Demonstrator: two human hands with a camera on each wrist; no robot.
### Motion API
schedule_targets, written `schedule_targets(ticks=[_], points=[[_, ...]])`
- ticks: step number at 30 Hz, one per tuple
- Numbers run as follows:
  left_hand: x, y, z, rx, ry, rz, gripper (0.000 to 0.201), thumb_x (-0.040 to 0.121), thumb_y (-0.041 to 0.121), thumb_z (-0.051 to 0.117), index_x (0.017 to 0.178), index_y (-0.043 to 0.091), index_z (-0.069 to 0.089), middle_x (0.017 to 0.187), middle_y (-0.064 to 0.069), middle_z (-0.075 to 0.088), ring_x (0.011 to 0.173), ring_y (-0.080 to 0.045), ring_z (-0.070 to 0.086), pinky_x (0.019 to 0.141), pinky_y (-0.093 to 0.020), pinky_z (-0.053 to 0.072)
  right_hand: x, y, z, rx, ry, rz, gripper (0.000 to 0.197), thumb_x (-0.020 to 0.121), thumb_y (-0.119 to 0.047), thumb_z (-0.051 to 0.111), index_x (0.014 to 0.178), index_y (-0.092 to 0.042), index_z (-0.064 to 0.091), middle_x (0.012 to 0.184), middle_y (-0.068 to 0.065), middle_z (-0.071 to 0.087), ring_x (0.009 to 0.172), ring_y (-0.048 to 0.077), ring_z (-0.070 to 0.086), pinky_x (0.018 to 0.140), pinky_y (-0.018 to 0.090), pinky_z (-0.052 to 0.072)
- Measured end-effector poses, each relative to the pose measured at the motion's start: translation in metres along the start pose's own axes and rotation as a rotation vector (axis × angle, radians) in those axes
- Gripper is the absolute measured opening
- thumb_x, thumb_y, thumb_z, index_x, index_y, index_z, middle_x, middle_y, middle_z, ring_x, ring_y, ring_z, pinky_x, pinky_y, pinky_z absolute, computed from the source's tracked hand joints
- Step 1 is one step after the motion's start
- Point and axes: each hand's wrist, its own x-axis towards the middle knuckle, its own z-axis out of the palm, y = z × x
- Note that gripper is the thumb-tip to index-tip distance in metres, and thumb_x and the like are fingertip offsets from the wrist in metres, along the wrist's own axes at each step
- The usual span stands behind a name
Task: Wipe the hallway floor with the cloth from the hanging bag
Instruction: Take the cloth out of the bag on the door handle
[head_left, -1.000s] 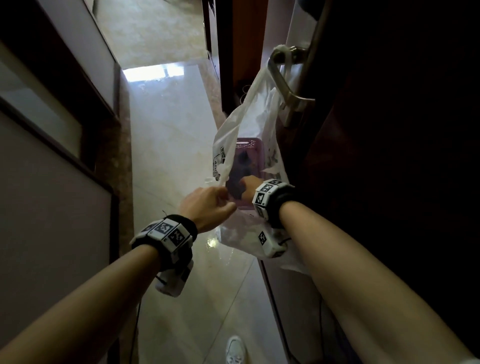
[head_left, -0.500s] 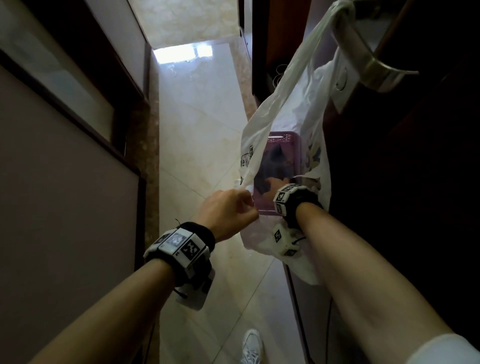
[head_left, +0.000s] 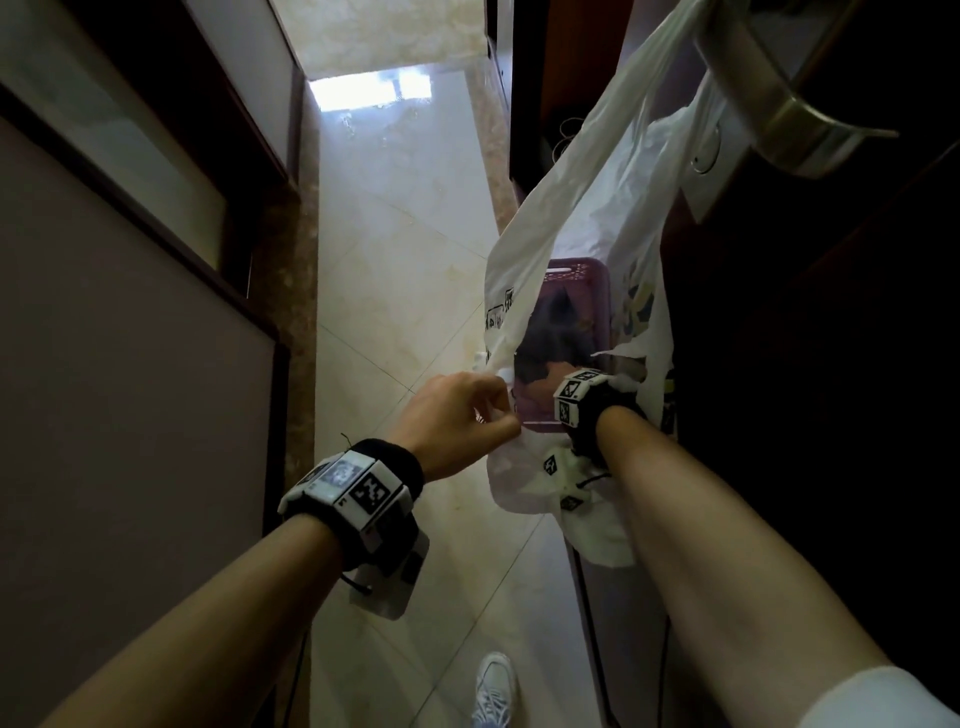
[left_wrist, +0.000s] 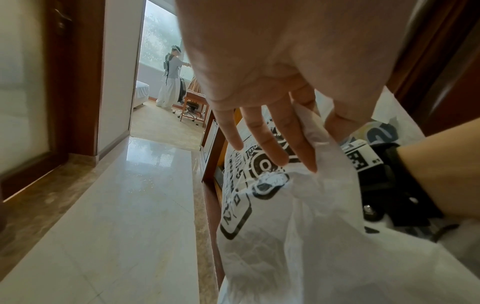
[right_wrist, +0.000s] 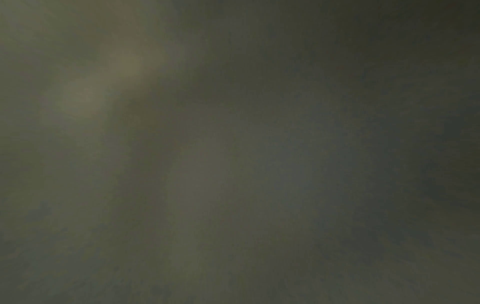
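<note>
**Reaching into the bag on the door handle**

Closer now than a second ago: the person has stepped up to the plastic bag (head_left: 587, 218), so it and the door handle (head_left: 769, 98) it hangs from loom larger, and the right wrist has gone deeper into the bag's mouth.

Left hand (head_left: 457, 421) sits at the near rim of the bag, on the side away from the door. Its thumb and first fingers pinch a fold of the white film and pull the mouth open; the wrist view shows the other fingers (left_wrist: 272, 142) lying straight along the printed plastic.

Right hand (head_left: 545, 387) is inside the bag, only a sliver of it showing ahead of the wrist band. Whether it grips anything I cannot tell, and its own camera gives only dark blur.

Within the bag stands a purple basket (head_left: 576, 273), with something dark (head_left: 556, 332) in it that may be the cloth, though I cannot be sure.

Judging by this, the fetching step is under way and the floor (head_left: 395, 249) below the bag has not been wiped. Next, I'd say, comes a firm hold on the cloth alone and a straight lift up through the opening, with the rim kept wide so the thin film does not snag or slip off the handle.
</note>
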Motion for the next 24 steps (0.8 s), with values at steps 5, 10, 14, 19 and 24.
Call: schedule_targets(ticks=[5,10,14,19,24], points=[[-0.004,-0.002,-0.009,0.085,-0.01,-0.01,0.014,0.083,0.035,0.067,0.076,0.023,0.063,0.079,0.007,0.067,0.079,-0.013,0.065,0.075,-0.041,0.057,-0.004,-0.006,-0.005,0.142,0.002,0.012,0.055,0.086,-0.027,0.07,0.132,-0.002,0.055,0.135,0.018,0.055,0.125,0.034,0.053,0.082,0.028,0.039],[-0.005,-0.001,-0.012,0.176,-0.007,-0.009,0.016,0.086,0.038,0.066,0.084,0.022,0.064,0.084,0.008,0.067,0.079,-0.014,0.064,0.073,-0.039,0.056,-0.022,-0.018,-0.022,0.224,0.131,-0.006,0.038,0.073,-0.023,0.07,0.105,-0.001,0.07,0.101,0.017,0.071,0.09,0.034,0.068,0.082,0.04,0.058],[-0.004,0.006,-0.015,0.165,0.007,-0.055,0.013,0.085,0.039,0.064,0.089,0.026,0.065,0.086,0.005,0.068,0.081,-0.016,0.064,0.074,-0.04,0.057,-0.041,-0.024,-0.044,0.267,0.179,-0.045,0.062,0.06,-0.04,0.077,0.111,-0.007,0.07,0.102,0.014,0.071,0.094,0.034,0.07,0.085,0.046,0.059],[-0.01,0.021,-0.023,0.161,-0.004,-0.06,0.009,0.087,0.036,0.064,0.094,0.031,0.066,0.095,0.003,0.068,0.085,-0.016,0.063,0.071,-0.029,0.05,-0.049,-0.017,-0.058,0.274,0.189,-0.07,0.072,0.034,-0.045,0.068,0.097,-0.011,0.071,0.093,0.013,0.074,0.087,0.035,0.072,0.077,0.045,0.061],[-0.027,0.04,-0.031,0.166,0.009,0.002,0.015,0.088,0.037,0.063,0.102,0.034,0.069,0.111,0.003,0.067,0.095,-0.017,0.061,0.079,-0.03,0.049,-0.132,-0.033,-0.079,0.398,0.225,-0.137,0.047,0.028,-0.043,0.072,0.064,-0.011,0.075,0.068,0.01,0.074,0.074,0.031,0.074,0.077,0.044,0.061]])
